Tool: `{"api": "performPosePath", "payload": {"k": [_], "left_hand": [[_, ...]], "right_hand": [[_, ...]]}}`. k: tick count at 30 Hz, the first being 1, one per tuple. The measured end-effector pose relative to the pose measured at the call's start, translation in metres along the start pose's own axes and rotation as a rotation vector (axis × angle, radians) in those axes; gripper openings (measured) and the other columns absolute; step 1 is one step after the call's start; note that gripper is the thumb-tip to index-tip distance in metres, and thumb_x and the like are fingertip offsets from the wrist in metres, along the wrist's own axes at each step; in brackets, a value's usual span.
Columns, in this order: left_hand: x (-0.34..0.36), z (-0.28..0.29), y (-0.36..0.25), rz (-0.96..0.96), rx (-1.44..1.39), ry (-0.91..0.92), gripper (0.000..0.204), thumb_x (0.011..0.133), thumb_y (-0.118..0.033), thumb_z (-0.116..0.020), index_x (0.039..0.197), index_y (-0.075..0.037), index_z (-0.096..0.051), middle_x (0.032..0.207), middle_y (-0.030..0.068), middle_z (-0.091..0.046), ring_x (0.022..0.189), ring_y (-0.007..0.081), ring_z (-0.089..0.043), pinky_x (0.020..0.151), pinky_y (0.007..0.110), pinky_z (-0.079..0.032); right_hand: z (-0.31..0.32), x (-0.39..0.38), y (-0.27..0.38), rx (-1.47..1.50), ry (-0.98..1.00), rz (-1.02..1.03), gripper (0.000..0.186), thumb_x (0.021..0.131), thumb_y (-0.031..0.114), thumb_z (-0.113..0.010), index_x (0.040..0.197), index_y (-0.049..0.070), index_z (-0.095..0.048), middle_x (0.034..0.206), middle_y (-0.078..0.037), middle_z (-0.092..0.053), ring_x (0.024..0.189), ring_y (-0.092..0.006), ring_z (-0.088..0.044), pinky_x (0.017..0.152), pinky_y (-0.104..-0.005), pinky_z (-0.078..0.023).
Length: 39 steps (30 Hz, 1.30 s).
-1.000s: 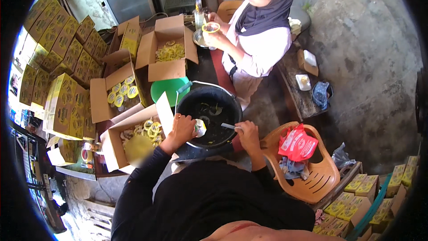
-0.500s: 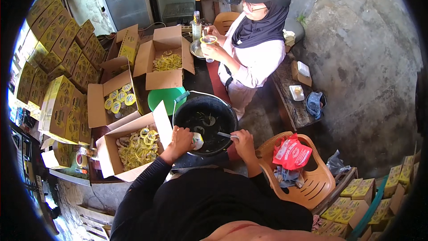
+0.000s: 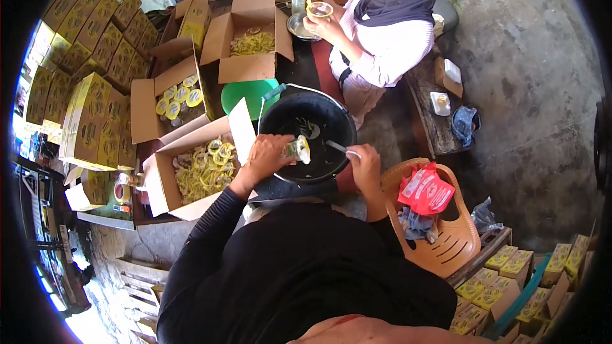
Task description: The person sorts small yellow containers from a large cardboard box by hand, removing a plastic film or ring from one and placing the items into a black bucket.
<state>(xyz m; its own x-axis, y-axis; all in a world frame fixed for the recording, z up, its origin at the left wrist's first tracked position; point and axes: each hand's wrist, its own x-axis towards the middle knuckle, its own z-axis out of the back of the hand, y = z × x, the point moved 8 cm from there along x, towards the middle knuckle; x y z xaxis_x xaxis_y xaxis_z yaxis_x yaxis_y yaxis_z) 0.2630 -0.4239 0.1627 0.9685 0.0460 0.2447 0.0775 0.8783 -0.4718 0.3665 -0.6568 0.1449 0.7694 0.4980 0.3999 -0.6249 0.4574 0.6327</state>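
Note:
My left hand (image 3: 269, 155) is closed around a small clear plastic cup (image 3: 299, 150) with a whitish top edge, tilted over the near left of a black bucket (image 3: 344, 118). In my right hand (image 3: 364, 164), at the bucket's right rim, is a slim pale knife (image 3: 339, 148), its tip pointing into the bucket. Inside the bucket are yellowish strips and a pale round piece (image 3: 310, 130). Beside my left forearm stands an open carton (image 3: 164, 185) heaped with yellow lid rings and strips (image 3: 205, 169).
Across the table a person (image 3: 389, 38) holds a clear cup (image 3: 320, 10). Behind the bucket sit a green basin (image 3: 245, 97), a carton of lidded cups (image 3: 145, 105) and another of yellow scraps (image 3: 223, 51). Yellow boxes (image 3: 92, 121) are stacked left; an orange chair (image 3: 433, 255) stands right.
The view has shifted, so the table sits higher and further right. My left hand has brought the cup further over the bucket and turned it. The knife remains in my right hand.

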Motion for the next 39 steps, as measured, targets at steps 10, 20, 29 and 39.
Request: {"api": "performPosePath", "payload": {"k": [10, 20, 29, 39], "left_hand": [[0.001, 0.02, -0.011, 0.081, -0.34, -0.191, 0.062, 0.07, -0.009, -0.076, 0.122, 0.004, -0.046, 0.108, 0.0231, -0.055, 0.103, 0.0417, -0.059, 0.088, 0.045, -0.051], [-0.001, 0.028, -0.014, 0.132, -0.46, -0.313, 0.061, 0.069, -0.005, -0.078, 0.119, 0.002, -0.045, 0.097, 0.0224, -0.066, 0.091, 0.0422, -0.066, 0.082, 0.047, -0.053], [-0.004, 0.019, -0.015, 0.231, -0.378, -0.157, 0.058, 0.07, -0.008, -0.081, 0.113, 0.0, -0.042, 0.093, 0.0231, -0.068, 0.088, 0.0398, -0.069, 0.076, 0.043, -0.056], [-0.011, 0.002, 0.012, 0.267, -0.507, -0.093, 0.056, 0.071, -0.015, -0.078, 0.114, 0.002, -0.046, 0.092, 0.0214, -0.068, 0.087, 0.0384, -0.069, 0.075, 0.042, -0.055]], "right_hand": [[0.014, 0.018, 0.092, 0.183, -0.068, 0.231, 0.019, 0.08, 0.001, -0.072, 0.096, 0.011, -0.07, 0.088, -0.004, -0.062, 0.084, -0.025, -0.058, 0.078, -0.0384, -0.041], [0.018, 0.022, 0.111, -0.054, -0.061, 0.446, 0.023, 0.077, 0.0, -0.072, 0.097, 0.011, -0.07, 0.084, -0.001, -0.058, 0.083, -0.0222, -0.057, 0.078, -0.0388, -0.041], [0.008, 0.016, 0.115, -0.179, -0.029, 0.551, 0.015, 0.082, 0.004, -0.069, 0.096, 0.008, -0.068, 0.079, -0.002, -0.055, 0.079, -0.0205, -0.057, 0.077, -0.0366, -0.042], [-0.004, 0.016, 0.12, -0.186, 0.011, 0.527, 0.011, 0.083, 0.004, -0.068, 0.093, 0.008, -0.066, 0.08, -0.002, -0.052, 0.08, -0.0209, -0.056, 0.078, -0.0366, -0.042]]}}
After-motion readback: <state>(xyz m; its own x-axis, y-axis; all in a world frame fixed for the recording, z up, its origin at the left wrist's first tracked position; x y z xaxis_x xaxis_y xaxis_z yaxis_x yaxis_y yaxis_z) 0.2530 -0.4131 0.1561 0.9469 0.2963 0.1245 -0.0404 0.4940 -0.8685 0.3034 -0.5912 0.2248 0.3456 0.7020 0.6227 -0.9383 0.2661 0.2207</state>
